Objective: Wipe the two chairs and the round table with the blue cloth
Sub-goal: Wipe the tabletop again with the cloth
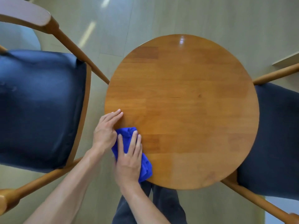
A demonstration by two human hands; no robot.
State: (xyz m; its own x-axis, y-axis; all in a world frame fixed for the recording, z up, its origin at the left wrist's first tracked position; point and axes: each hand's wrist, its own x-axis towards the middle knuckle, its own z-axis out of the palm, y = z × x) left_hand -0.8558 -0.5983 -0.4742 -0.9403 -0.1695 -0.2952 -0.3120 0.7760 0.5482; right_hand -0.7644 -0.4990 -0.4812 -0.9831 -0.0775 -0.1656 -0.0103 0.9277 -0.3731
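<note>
Right hand [129,160] presses flat, fingers spread, on my crumpled blue cloth [145,165]; left hand [106,131] rests open on the round wooden desk [194,102].

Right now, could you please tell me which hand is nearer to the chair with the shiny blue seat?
Left. The left hand rests at the table edge beside that chair; the right hand presses the cloth farther in.

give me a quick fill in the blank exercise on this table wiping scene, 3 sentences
1. The right hand presses the ____ cloth on the table.
2. The left hand lies with straight fingers on the ____ table near its edge.
3. A chair with a dark seat stands on each side of the table, ____ in all.

Missing words: blue; round; two
</note>
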